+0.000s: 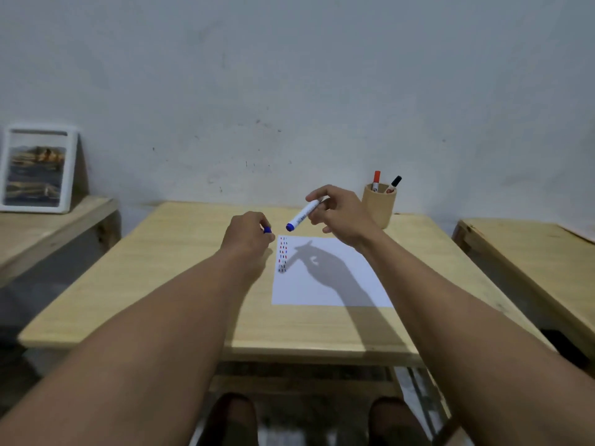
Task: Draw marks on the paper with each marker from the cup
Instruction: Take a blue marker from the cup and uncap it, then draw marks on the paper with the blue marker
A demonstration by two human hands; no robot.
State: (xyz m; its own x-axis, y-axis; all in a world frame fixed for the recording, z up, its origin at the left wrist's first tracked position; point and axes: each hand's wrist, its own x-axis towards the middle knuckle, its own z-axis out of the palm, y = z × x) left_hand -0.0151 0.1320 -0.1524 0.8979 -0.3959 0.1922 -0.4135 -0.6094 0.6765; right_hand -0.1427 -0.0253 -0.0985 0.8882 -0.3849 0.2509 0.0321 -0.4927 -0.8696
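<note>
A white sheet of paper lies on the wooden table, with columns of short red, blue and black marks along its left edge. My right hand holds a white marker with a blue end in the air above the paper's far left corner, blue end pointing left and down. My left hand is closed around a small blue cap, a little left of the marker's end. A tan cup at the table's back right holds a red-capped marker and a black-capped marker.
A white-framed picture leans on the wall on a wooden bench to the left. Another wooden bench stands to the right. The grey wall rises right behind the table. My knees show below the table's front edge.
</note>
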